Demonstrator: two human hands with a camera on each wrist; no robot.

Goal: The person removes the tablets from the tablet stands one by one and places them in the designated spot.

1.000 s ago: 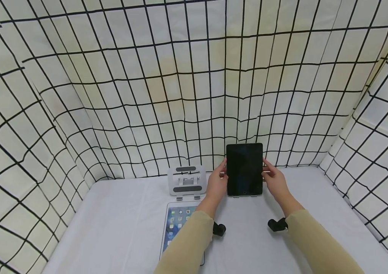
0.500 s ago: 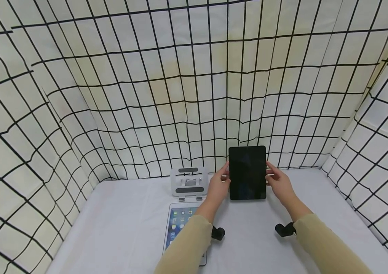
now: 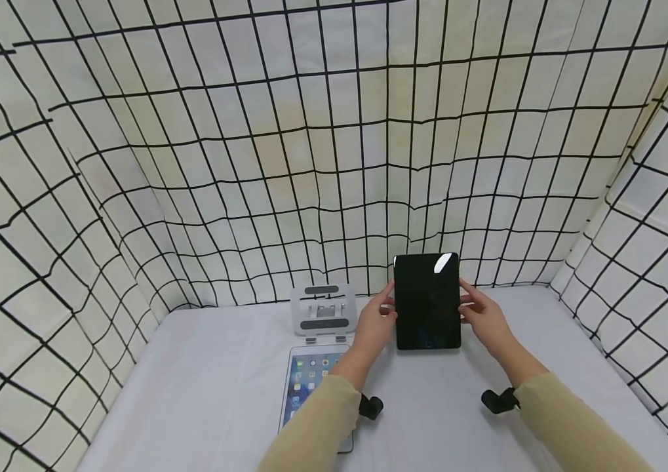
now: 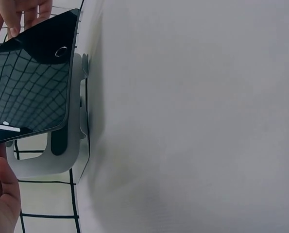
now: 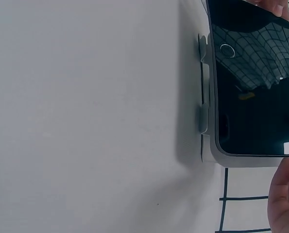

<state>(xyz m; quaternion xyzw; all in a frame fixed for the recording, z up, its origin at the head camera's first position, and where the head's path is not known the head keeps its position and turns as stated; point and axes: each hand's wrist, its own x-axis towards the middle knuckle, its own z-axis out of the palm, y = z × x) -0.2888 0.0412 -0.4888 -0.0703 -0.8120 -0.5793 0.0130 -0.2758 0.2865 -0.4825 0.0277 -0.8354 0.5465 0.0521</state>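
Note:
A black-screened tablet (image 3: 428, 301) is held up, tilted back, between both hands. The left hand (image 3: 376, 321) pinches its left edge, and the right hand (image 3: 484, 321) pinches the opposite edge. Close behind the tablet stands a white tablet stand (image 4: 74, 145) with a dark pad and small lower tabs, visible in both wrist views but hidden by the tablet in the head view. The tablet's face reflects the grid wall. In the left wrist view, the tablet's lower corner sits forward of the stand, with a gap showing between them.
Left of the hands stands a second white stand (image 3: 324, 324) with grey pads. In front of it a white-framed tablet (image 3: 304, 380) with a lit screen of icons lies on the white tabletop (image 3: 210, 393), partly covered by the left sleeve. A black grid (image 3: 316, 196) with white backing encloses the table.
The hands have drawn the black tablet slightly toward the person, and its lower edge now covers the stand's tabs seen below it earlier. A bright reflection has appeared near its top right.

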